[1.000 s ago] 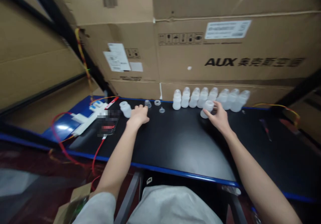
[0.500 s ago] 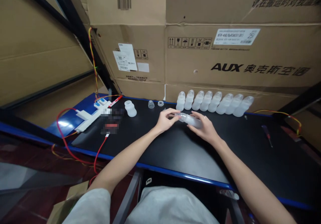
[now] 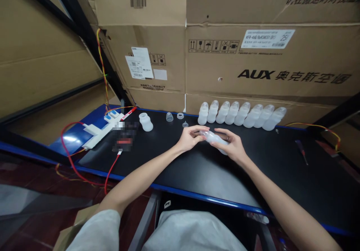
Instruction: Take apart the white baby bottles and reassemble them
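Translucent white plastic: the bottle [image 3: 216, 138] lies tilted between the fingers of both hands, raised over the worktop [image 3: 197, 176], its clear top toward the left fingers. The step in hand is judged to be work on that top. Good practice would be to keep the bottle's body steady, grip the top by its rim, hold both on one line and press evenly; a hard squeeze could dent the soft-looking wall or skew the fit.

Pose: the left hand [image 3: 190, 138] comes in from the side, thumb and fingers pinched on the clear end. The right hand [image 3: 233, 145] is curved round the body, parted about to its width, thumb on the near side; full contact on the far side cannot be confirmed. Both forearms slant inward.

Beyond the fingers stands a row of capped bottles [image 3: 241, 117]. Left of the left fingers are a small loose teat [image 3: 185, 124], a ring [image 3: 180, 115], a clear cap [image 3: 169, 117] and an open bottle [image 3: 145, 122].
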A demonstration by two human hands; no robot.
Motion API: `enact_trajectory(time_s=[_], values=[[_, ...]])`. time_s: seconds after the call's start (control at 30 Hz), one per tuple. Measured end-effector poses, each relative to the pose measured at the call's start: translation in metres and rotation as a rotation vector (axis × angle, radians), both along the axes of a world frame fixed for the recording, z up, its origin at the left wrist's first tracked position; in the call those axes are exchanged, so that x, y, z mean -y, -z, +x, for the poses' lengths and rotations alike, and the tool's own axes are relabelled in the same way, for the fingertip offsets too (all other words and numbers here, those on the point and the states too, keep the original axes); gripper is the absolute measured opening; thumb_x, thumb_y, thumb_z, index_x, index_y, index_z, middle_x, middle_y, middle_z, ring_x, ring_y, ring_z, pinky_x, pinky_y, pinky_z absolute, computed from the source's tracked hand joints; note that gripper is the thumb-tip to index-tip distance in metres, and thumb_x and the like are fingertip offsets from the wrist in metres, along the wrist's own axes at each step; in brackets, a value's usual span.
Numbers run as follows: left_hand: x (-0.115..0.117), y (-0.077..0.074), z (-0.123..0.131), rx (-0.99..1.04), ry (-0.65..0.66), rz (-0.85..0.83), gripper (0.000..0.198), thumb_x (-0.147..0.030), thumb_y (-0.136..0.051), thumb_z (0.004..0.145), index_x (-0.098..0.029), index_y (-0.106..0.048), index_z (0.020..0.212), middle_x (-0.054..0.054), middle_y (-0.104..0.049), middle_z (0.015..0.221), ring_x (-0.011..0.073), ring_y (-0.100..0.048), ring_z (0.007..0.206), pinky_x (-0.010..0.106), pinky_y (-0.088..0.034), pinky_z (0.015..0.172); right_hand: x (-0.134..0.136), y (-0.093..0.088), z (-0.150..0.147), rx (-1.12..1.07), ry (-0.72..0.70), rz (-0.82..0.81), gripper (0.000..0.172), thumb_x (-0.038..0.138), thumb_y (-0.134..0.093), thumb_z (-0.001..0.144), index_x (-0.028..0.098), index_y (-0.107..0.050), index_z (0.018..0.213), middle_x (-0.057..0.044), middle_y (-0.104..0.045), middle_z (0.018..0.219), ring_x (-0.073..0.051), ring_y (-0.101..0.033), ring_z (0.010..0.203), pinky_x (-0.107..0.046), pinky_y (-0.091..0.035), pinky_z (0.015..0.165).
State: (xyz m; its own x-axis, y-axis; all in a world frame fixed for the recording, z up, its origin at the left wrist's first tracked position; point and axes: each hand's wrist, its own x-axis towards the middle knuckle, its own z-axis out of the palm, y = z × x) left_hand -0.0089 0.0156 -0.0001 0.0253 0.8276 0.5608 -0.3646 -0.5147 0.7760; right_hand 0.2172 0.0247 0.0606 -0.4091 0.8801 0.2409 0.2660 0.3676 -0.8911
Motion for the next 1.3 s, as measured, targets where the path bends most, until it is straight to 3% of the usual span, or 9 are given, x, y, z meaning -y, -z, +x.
enact_trajectory(time_s=[0.13, 0.27, 0.37, 0.53, 0.63, 0.77, 0.97, 1.13, 1.3], values=[[0.005, -0.006, -0.003, -0.007, 0.099, 0.053, 0.038, -0.043, -0.089, 0.087, -0.018, -0.076, 0.112, 0.015, -0.078, 0.123, 0.0285, -0.076, 0.115, 0.039, -0.063, 0.094, 0.002, -0.007, -0.009, -0.117, -0.067, -0.414, 0.081, 0.050, -0.097, 0.071, 0.018, -0.067, 0.139, -0.011, -0.082, 0.100, -0.029, -0.080, 0.078, -0.040, -0.066, 0.070], [0.011, -0.008, -0.006, -0.038, 0.115, 0.007, 0.043, -0.048, -0.085, 0.090, -0.019, -0.069, 0.117, 0.012, -0.079, 0.111, 0.0251, -0.077, 0.097, 0.034, -0.061, 0.082, 0.008, -0.003, -0.021, -0.187, -0.110, -0.484, 0.070, 0.055, -0.091, 0.078, 0.020, -0.068, 0.134, -0.012, -0.080, 0.113, -0.028, -0.080, 0.079, -0.042, -0.067, 0.070], [0.009, -0.006, -0.004, -0.037, 0.065, -0.034, 0.047, -0.045, -0.091, 0.084, -0.019, -0.069, 0.115, 0.012, -0.080, 0.111, 0.0261, -0.077, 0.100, 0.036, -0.061, 0.085, 0.006, 0.004, -0.021, -0.076, -0.078, -0.282, 0.071, 0.060, -0.084, 0.085, 0.022, -0.063, 0.140, -0.009, -0.080, 0.107, -0.029, -0.080, 0.083, -0.042, -0.066, 0.075], [-0.006, -0.004, -0.002, 0.114, -0.170, -0.213, 0.050, -0.048, -0.096, 0.075, -0.018, -0.073, 0.106, 0.010, -0.081, 0.103, 0.0221, -0.077, 0.091, 0.032, -0.060, 0.081, -0.002, 0.007, -0.003, 0.258, 0.027, 0.393, 0.063, 0.055, -0.086, 0.084, 0.022, -0.067, 0.134, -0.012, -0.074, 0.126, -0.031, -0.072, 0.112, -0.048, -0.059, 0.100], [-0.012, -0.002, -0.005, 0.162, -0.137, -0.322, 0.056, -0.047, -0.101, 0.066, -0.016, -0.075, 0.105, 0.007, -0.081, 0.097, 0.0190, -0.075, 0.084, 0.029, -0.059, 0.076, -0.001, 0.003, 0.002, 0.308, 0.015, 0.529, 0.053, 0.052, -0.086, 0.086, 0.024, -0.071, 0.128, -0.010, -0.076, 0.122, -0.030, -0.072, 0.106, -0.046, -0.059, 0.097], [-0.009, -0.002, -0.007, 0.117, -0.082, -0.296, 0.056, -0.047, -0.101, 0.066, -0.016, -0.077, 0.106, 0.008, -0.081, 0.098, 0.0195, -0.075, 0.083, 0.031, -0.060, 0.077, 0.002, -0.002, 0.004, 0.232, 0.013, 0.339, 0.054, 0.055, -0.087, 0.083, 0.024, -0.074, 0.125, -0.007, -0.079, 0.115, -0.028, -0.074, 0.098, -0.040, -0.060, 0.089], [0.000, -0.006, -0.006, 0.027, -0.065, -0.178, 0.050, -0.045, -0.097, 0.074, -0.018, -0.077, 0.110, 0.013, -0.083, 0.113, 0.0266, -0.078, 0.100, 0.037, -0.061, 0.088, -0.001, -0.004, 0.003, 0.007, -0.095, -0.242, 0.056, 0.062, -0.081, 0.086, 0.013, -0.074, 0.112, -0.007, -0.077, 0.079, -0.015, -0.060, 0.051, -0.026, -0.047, 0.048], [0.000, -0.006, -0.004, -0.057, -0.142, -0.119, 0.047, -0.048, -0.093, 0.078, -0.018, -0.076, 0.110, 0.012, -0.082, 0.108, 0.0258, -0.078, 0.096, 0.035, -0.061, 0.083, -0.004, -0.003, 0.001, -0.079, -0.230, -0.715, 0.066, 0.076, -0.061, 0.094, 0.012, -0.071, 0.109, -0.009, -0.075, 0.073, -0.013, -0.054, 0.043, -0.023, -0.036, 0.040], [-0.016, -0.003, -0.017, -0.119, -0.306, -0.035, 0.054, -0.062, -0.077, 0.092, -0.019, -0.070, 0.123, 0.014, -0.080, 0.119, 0.0266, -0.078, 0.107, 0.037, -0.061, 0.092, -0.007, 0.000, -0.001, -0.113, -0.212, -0.629, 0.057, 0.070, -0.072, 0.093, 0.014, -0.073, 0.104, -0.009, -0.075, 0.087, -0.013, -0.055, 0.060, -0.023, -0.041, 0.048]])
